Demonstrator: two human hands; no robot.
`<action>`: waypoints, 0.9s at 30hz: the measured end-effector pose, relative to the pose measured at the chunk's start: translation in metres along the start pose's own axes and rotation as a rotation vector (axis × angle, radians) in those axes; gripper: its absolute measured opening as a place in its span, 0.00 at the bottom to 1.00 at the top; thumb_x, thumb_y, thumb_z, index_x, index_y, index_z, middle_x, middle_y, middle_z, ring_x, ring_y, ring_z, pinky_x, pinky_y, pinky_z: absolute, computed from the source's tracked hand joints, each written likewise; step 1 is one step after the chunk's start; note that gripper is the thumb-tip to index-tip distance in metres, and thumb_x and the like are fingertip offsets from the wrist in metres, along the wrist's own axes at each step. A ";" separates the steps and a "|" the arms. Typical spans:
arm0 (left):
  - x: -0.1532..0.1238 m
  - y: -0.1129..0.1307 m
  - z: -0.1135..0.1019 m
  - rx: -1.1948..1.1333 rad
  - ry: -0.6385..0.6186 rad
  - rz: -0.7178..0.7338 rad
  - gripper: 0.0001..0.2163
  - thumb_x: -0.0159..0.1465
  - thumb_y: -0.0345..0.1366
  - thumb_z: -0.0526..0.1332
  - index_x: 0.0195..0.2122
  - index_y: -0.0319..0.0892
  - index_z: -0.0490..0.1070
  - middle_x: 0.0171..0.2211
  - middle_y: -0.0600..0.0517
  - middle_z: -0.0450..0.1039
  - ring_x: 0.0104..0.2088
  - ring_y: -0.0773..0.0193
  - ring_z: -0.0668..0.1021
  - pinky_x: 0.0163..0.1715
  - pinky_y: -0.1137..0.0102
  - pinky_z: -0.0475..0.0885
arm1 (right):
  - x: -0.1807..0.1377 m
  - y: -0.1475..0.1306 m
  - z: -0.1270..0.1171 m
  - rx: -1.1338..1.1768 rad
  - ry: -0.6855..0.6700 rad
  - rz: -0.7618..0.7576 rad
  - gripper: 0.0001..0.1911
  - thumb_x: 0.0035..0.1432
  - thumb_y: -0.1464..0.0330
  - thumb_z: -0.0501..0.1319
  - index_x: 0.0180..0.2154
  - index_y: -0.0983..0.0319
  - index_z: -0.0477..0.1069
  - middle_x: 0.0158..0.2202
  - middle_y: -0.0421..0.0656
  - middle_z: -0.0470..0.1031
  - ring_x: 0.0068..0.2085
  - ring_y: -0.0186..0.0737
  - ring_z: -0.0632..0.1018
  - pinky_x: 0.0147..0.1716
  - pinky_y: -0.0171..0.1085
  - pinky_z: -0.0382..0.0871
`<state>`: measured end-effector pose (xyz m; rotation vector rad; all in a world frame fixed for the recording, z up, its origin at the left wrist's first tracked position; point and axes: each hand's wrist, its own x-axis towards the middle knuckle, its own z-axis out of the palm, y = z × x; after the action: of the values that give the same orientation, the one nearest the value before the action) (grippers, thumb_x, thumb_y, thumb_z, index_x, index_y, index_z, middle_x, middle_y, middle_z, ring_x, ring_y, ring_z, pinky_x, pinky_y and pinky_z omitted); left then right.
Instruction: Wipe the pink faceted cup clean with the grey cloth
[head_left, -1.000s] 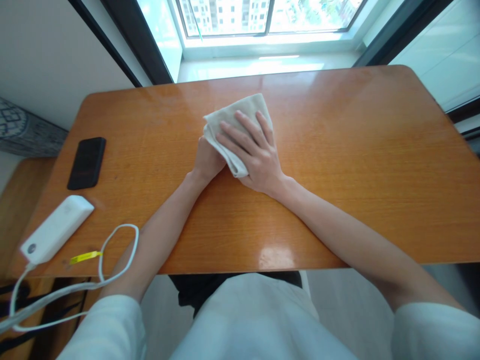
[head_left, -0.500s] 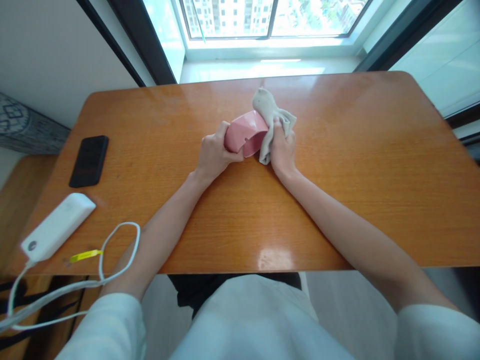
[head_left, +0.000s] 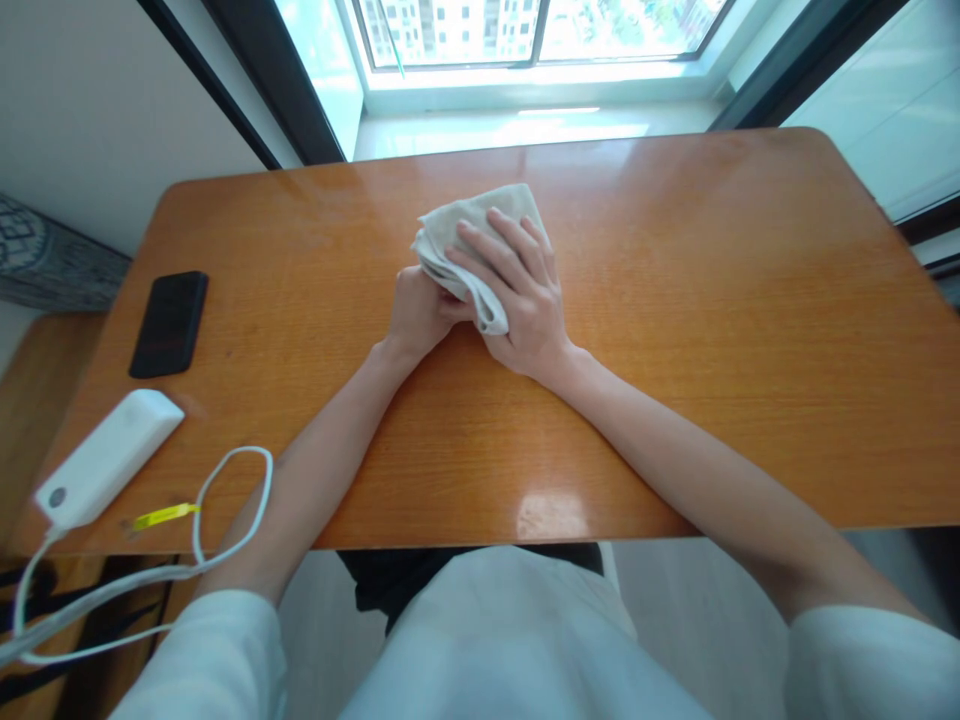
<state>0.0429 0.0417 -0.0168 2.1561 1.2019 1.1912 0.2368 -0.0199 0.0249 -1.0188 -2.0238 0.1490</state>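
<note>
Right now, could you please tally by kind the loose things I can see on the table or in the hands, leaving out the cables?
Cloth: 1
Black phone-like slab: 1
White elongated device: 1
Yellow tag: 1
Total visible: 4

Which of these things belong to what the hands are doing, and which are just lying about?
In use:
cloth, under the right hand
left hand, partly hidden by the cloth

Lying about:
phone
white box
cable
yellow tag
</note>
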 end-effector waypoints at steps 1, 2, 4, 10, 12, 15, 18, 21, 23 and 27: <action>0.000 0.003 -0.001 0.049 0.016 0.008 0.18 0.63 0.56 0.73 0.37 0.48 0.72 0.25 0.55 0.74 0.33 0.56 0.82 0.33 0.61 0.75 | 0.000 0.004 0.000 0.024 0.046 0.056 0.29 0.81 0.46 0.49 0.72 0.46 0.74 0.74 0.42 0.77 0.82 0.58 0.67 0.85 0.70 0.53; -0.001 0.007 -0.002 0.098 0.037 0.007 0.20 0.61 0.56 0.75 0.40 0.48 0.73 0.25 0.56 0.75 0.31 0.57 0.81 0.32 0.62 0.73 | 0.001 0.009 0.001 0.056 0.099 0.121 0.30 0.82 0.45 0.47 0.71 0.46 0.74 0.74 0.44 0.77 0.81 0.56 0.69 0.84 0.67 0.57; -0.001 0.012 -0.003 0.142 0.081 -0.004 0.24 0.58 0.58 0.77 0.44 0.50 0.74 0.27 0.57 0.77 0.30 0.59 0.80 0.32 0.62 0.72 | 0.000 0.018 0.005 0.140 0.203 0.271 0.33 0.82 0.43 0.44 0.68 0.50 0.76 0.70 0.47 0.80 0.75 0.54 0.76 0.80 0.63 0.67; 0.000 0.013 -0.005 0.153 0.070 -0.012 0.25 0.60 0.61 0.77 0.46 0.50 0.74 0.26 0.56 0.74 0.29 0.56 0.80 0.34 0.62 0.72 | 0.000 0.043 0.017 0.343 0.345 0.609 0.36 0.80 0.38 0.45 0.50 0.56 0.80 0.49 0.42 0.86 0.55 0.47 0.86 0.64 0.54 0.83; -0.001 0.011 -0.006 0.152 0.050 -0.017 0.23 0.62 0.58 0.76 0.47 0.49 0.73 0.27 0.55 0.75 0.31 0.55 0.82 0.36 0.63 0.72 | 0.001 0.046 0.017 0.370 0.380 0.643 0.35 0.79 0.38 0.48 0.49 0.57 0.80 0.46 0.40 0.85 0.54 0.47 0.86 0.63 0.54 0.83; -0.002 0.007 -0.006 0.121 -0.004 -0.020 0.24 0.65 0.56 0.77 0.51 0.49 0.72 0.30 0.55 0.77 0.34 0.54 0.83 0.39 0.64 0.73 | 0.001 0.042 0.016 0.393 0.416 0.653 0.35 0.79 0.39 0.48 0.52 0.58 0.79 0.50 0.43 0.86 0.55 0.48 0.86 0.63 0.55 0.83; -0.005 0.005 -0.005 0.054 -0.101 0.012 0.30 0.64 0.59 0.79 0.56 0.50 0.70 0.36 0.52 0.80 0.37 0.53 0.85 0.42 0.62 0.77 | -0.001 0.032 0.014 0.318 0.467 0.594 0.35 0.80 0.40 0.46 0.55 0.58 0.80 0.55 0.46 0.86 0.58 0.49 0.86 0.64 0.55 0.83; -0.006 0.005 -0.005 0.001 -0.210 0.093 0.35 0.64 0.65 0.77 0.59 0.48 0.68 0.50 0.41 0.83 0.51 0.44 0.86 0.52 0.53 0.82 | -0.003 0.026 0.010 0.223 0.496 0.508 0.34 0.81 0.41 0.46 0.55 0.55 0.80 0.55 0.46 0.87 0.61 0.50 0.86 0.67 0.56 0.81; -0.004 0.004 -0.005 0.007 -0.261 0.151 0.38 0.65 0.67 0.76 0.64 0.46 0.68 0.62 0.33 0.80 0.65 0.37 0.82 0.63 0.45 0.79 | -0.003 0.024 0.006 0.172 0.465 0.425 0.33 0.81 0.41 0.46 0.60 0.53 0.79 0.60 0.47 0.85 0.65 0.51 0.84 0.71 0.57 0.77; 0.002 0.004 -0.003 0.064 -0.265 0.181 0.40 0.66 0.62 0.77 0.72 0.48 0.67 0.75 0.32 0.71 0.78 0.35 0.71 0.76 0.39 0.67 | -0.002 0.023 -0.006 0.082 0.365 0.223 0.31 0.81 0.44 0.46 0.68 0.49 0.76 0.71 0.46 0.79 0.74 0.53 0.77 0.79 0.61 0.68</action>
<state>0.0428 0.0409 -0.0116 2.4220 0.9605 0.9070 0.2559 -0.0070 0.0175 -1.1287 -1.5628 0.1504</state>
